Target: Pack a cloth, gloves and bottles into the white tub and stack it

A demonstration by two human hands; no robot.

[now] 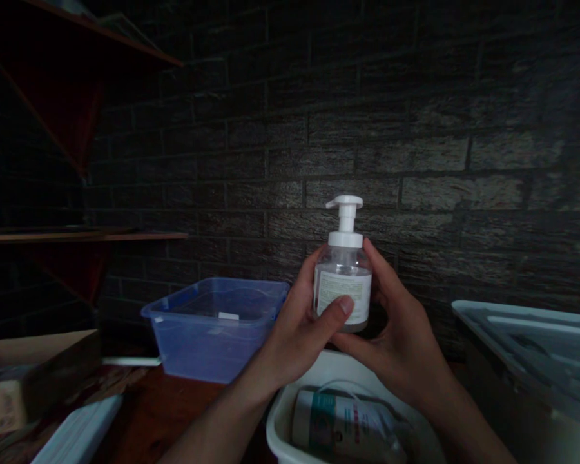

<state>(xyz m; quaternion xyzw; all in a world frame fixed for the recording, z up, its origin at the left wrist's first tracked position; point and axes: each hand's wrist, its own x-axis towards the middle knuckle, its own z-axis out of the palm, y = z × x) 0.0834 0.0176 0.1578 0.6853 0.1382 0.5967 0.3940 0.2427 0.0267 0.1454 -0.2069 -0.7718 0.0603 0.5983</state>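
A clear pump bottle (344, 270) with a white pump head and a pale label is held upright in front of a dark brick wall. My left hand (297, 332) wraps its left side, thumb pressed across the label. My right hand (400, 328) cups its right side and bottom, fingers closed behind it. Both hands hold the bottle above a white bin (276, 425), where a large bottle with a teal and white label (341, 428) lies on its side.
A blue translucent plastic tub (212, 325) stands to the left on a reddish wooden surface (164, 412). A cardboard box (33, 370) sits at far left under wooden shelves (84, 236). A grey-white lidded container (531, 351) is at right.
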